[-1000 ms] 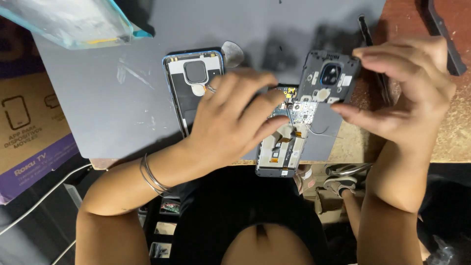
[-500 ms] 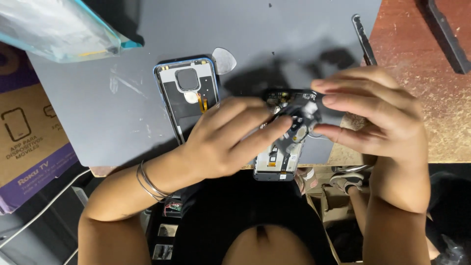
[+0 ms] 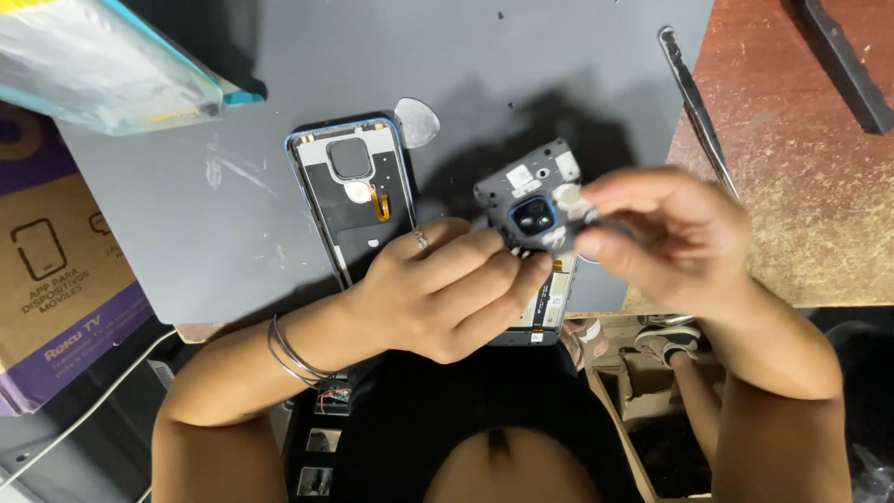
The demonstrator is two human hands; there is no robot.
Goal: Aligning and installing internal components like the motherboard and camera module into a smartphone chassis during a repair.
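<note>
My right hand (image 3: 675, 237) and my left hand (image 3: 447, 289) both pinch a dark grey plastic camera cover plate (image 3: 531, 200) with a blue-ringed lens opening, lifted above the grey work mat (image 3: 233, 186). Beneath my left hand lies the opened phone body (image 3: 545, 312), mostly hidden, its lower end showing near the mat's front edge. The phone's blue-edged back cover (image 3: 358, 196) lies inside-up on the mat to the left, with a grey triangular pick (image 3: 417, 121) touching its top right corner.
Metal tweezers (image 3: 697, 107) lie at the mat's right edge on the brown wooden table (image 3: 801, 186). A clear plastic bag (image 3: 102, 65) sits top left, a cardboard box (image 3: 56, 279) at left. A dark bar (image 3: 843, 61) lies top right.
The camera cover plate has come off the phone body and turned, now held up between both hands; my right hand shifted from gripping its edge to pinching it.
</note>
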